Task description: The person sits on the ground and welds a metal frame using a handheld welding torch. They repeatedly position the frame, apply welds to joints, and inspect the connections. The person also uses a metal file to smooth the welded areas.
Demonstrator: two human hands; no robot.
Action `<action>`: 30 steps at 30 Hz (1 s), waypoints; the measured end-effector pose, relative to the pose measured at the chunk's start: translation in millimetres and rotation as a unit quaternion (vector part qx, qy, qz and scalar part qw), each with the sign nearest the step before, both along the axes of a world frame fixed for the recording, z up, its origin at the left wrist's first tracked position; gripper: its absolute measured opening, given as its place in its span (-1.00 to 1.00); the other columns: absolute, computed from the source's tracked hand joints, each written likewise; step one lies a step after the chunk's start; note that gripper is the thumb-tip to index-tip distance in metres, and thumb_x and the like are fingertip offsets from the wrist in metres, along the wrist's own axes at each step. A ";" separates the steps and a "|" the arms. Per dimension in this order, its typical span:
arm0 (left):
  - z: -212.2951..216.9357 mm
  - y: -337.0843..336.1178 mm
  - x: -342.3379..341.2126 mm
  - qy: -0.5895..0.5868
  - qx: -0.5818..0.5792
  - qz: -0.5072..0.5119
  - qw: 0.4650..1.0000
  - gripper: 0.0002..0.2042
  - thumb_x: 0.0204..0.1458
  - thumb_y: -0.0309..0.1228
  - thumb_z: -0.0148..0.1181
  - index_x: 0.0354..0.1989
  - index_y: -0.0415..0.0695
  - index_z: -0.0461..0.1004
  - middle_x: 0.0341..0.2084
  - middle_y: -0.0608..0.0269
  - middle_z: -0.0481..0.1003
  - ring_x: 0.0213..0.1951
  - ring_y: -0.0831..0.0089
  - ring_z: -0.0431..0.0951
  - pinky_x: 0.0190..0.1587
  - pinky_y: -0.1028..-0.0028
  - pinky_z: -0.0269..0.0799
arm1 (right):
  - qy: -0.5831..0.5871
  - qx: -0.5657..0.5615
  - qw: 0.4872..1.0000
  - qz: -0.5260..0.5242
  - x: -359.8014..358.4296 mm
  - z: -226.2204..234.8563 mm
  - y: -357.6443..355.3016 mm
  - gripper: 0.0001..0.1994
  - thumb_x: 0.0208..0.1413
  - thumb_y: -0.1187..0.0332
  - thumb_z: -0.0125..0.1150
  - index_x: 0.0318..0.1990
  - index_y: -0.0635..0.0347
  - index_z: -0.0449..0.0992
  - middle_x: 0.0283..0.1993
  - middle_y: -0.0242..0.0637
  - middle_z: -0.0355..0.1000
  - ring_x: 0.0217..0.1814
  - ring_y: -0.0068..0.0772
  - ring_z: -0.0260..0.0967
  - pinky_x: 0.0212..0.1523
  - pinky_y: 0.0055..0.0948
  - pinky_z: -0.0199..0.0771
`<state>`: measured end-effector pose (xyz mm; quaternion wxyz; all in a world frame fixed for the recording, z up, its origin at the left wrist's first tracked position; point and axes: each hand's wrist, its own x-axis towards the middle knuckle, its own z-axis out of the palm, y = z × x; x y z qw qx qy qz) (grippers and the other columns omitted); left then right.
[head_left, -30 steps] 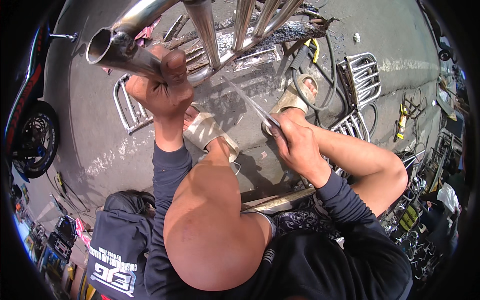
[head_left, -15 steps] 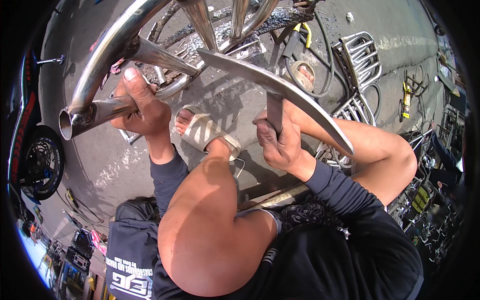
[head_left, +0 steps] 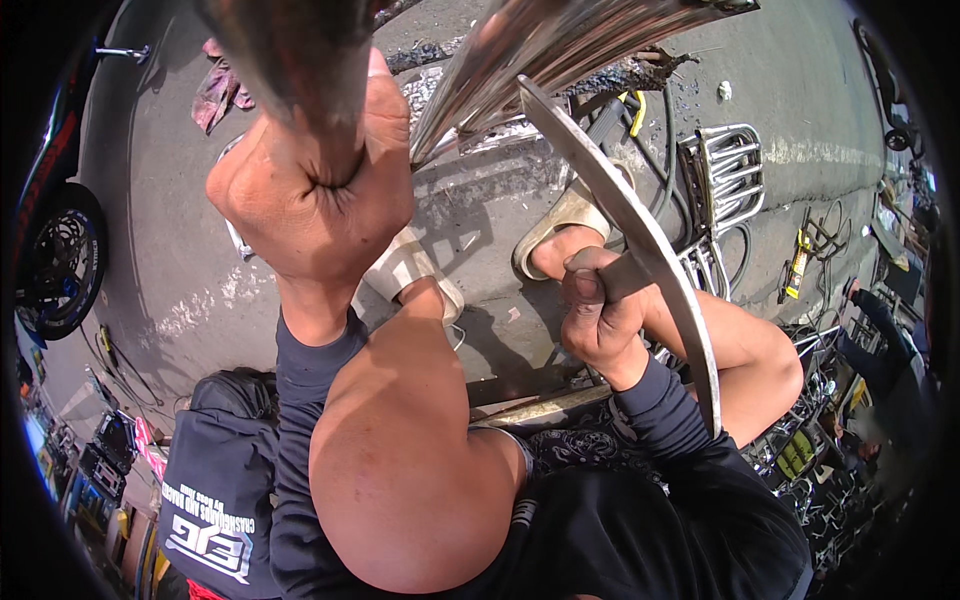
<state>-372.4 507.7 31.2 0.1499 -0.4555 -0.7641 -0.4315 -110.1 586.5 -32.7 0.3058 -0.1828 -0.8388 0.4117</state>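
Note:
My left hand (head_left: 315, 195) is closed around a shiny metal tube frame (head_left: 300, 70), raised close to the camera. The frame's far bars are smeared by motion. To its right, my right hand (head_left: 605, 315) grips the short handle of a T-shaped chipping hammer (head_left: 645, 230). Its long, curved steel head stands upright, running from beside the tubes down past my right wrist. The upper tip comes near the blurred bars in the picture; whether they touch I cannot tell.
Sandals (head_left: 570, 220) are on my feet. A black and yellow clamp with a cable (head_left: 670, 150) lies beyond the hammer. Welded tube racks (head_left: 735, 175) rest at right, and a rag (head_left: 215, 95) at far left. A wheel (head_left: 70, 265) stands left; a black printed garment (head_left: 215, 490) is lower left.
The tube frame has swung up and turned end-on toward the camera with my left hand. My right hand has moved down and right, and the hammer's head is now steeper.

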 end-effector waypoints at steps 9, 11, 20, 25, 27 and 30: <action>16.5 27.5 9.6 -0.094 0.002 0.060 0.994 -0.83 0.18 -0.41 0.39 -0.41 -0.25 0.69 -0.77 0.36 0.38 -0.59 0.72 0.26 -0.49 0.58 0.21 | -0.042 -0.018 0.999 -0.012 -5.4 1.6 -4.2 -0.66 0.24 0.61 0.21 0.16 0.34 0.42 -0.34 -0.01 0.56 -0.41 0.04 0.58 -0.38 -0.21 0.57; 13.5 27.1 4.3 -0.084 0.033 0.044 0.995 -0.84 0.18 -0.40 0.39 -0.37 -0.23 0.71 -0.78 0.38 0.37 -0.59 0.73 0.26 -0.49 0.59 0.20 | -0.068 -0.067 0.995 -0.033 -5.2 3.4 -3.0 -0.80 0.32 0.52 0.24 0.06 0.33 0.51 -0.35 -0.04 0.56 -0.46 -0.01 0.55 -0.42 -0.22 0.53; 9.6 28.6 3.5 -0.090 0.038 0.044 0.994 -0.81 0.17 -0.38 0.39 -0.43 -0.23 0.68 -0.79 0.37 0.35 -0.60 0.72 0.26 -0.50 0.60 0.21 | -0.198 -0.032 0.980 -0.020 -8.1 -2.8 4.0 -0.75 0.22 0.61 0.24 0.04 0.32 0.48 -0.30 -0.03 0.55 -0.50 -0.04 0.50 -0.45 -0.20 0.48; 12.2 26.2 6.2 -0.099 -0.003 0.055 0.994 -0.77 0.16 -0.39 0.39 -0.48 -0.27 0.62 -0.79 0.34 0.33 -0.60 0.72 0.26 -0.49 0.59 0.23 | -0.025 0.048 0.998 -0.030 -12.2 -5.6 4.1 -0.79 0.26 0.57 0.27 0.01 0.33 0.47 -0.41 -0.09 0.53 -0.52 -0.03 0.50 -0.43 -0.20 0.50; 7.3 27.9 4.8 -0.085 0.033 0.055 0.994 -0.75 0.16 -0.39 0.39 -0.50 -0.28 0.59 -0.79 0.33 0.33 -0.59 0.72 0.25 -0.49 0.58 0.23 | -0.153 -0.022 0.988 -0.029 -11.2 -4.7 3.7 -0.80 0.26 0.59 0.26 0.01 0.37 0.48 -0.41 -0.12 0.55 -0.48 -0.09 0.54 -0.40 -0.23 0.53; -4.0 30.7 -6.7 -0.042 0.082 0.048 0.995 -0.75 0.18 -0.41 0.37 -0.51 -0.28 0.58 -0.78 0.36 0.33 -0.59 0.70 0.25 -0.49 0.56 0.23 | -0.137 -0.037 0.989 -0.044 -8.5 -5.2 3.9 -0.81 0.28 0.57 0.23 0.02 0.34 0.49 -0.42 -0.10 0.56 -0.46 -0.08 0.56 -0.40 -0.25 0.54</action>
